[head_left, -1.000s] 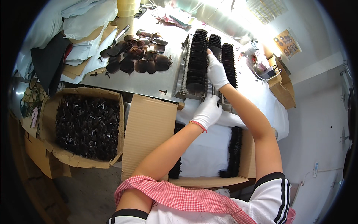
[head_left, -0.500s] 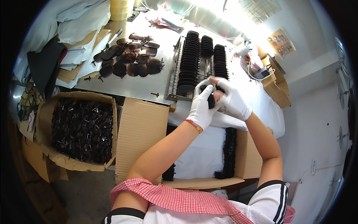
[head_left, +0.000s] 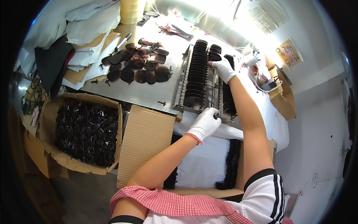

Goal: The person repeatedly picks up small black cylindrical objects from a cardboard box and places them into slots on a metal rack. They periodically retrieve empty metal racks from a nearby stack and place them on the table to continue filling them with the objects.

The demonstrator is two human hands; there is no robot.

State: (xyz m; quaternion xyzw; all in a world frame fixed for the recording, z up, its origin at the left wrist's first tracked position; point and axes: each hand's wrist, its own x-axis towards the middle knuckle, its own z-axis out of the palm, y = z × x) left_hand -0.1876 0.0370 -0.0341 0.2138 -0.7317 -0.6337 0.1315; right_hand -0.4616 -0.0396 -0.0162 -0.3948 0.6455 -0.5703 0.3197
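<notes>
White-gloved hands (head_left: 206, 123), ribbed metal rack (head_left: 197, 74), glossy dark lenses (head_left: 143, 72)

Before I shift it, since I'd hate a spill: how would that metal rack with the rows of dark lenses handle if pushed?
The metal rack probably slides stiffly as one piece. Its upright dark lenses look loose in their slots, so jolts may tip them. Fully loaded, it's likely heavyish.
</notes>
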